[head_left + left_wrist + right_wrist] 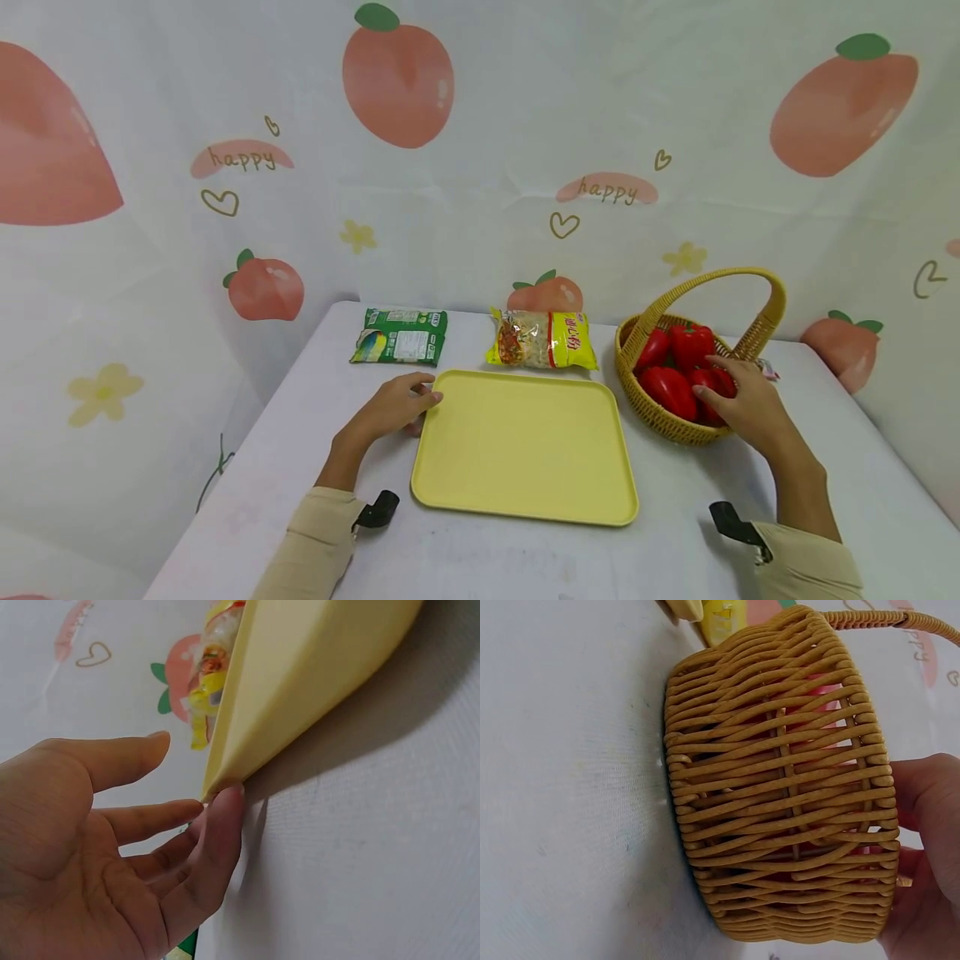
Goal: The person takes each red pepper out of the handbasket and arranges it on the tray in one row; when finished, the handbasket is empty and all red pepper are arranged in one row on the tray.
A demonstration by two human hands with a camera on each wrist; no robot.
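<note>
On the table lies a yellow tray (525, 450). My left hand (395, 406) is at its far left corner; in the left wrist view the fingertips of this hand (127, 847) touch the tray's edge (232, 761), with the thumb held apart. A wicker basket (652, 417) of several red bell peppers (667, 392) stands to the right. My right hand (753, 408) reaches over its near right rim, thumb and fingers curved round a red bell pepper (708, 400). In the right wrist view the basket wall (780, 795) hides most of these fingers.
Behind the tray lie a green packet (401, 336) and a yellow noodle packet (542, 340). The basket's tall handle (705, 279) arches above the peppers. A small packet (767, 369) shows partly behind the basket. A printed cloth (480, 208) hangs behind the table.
</note>
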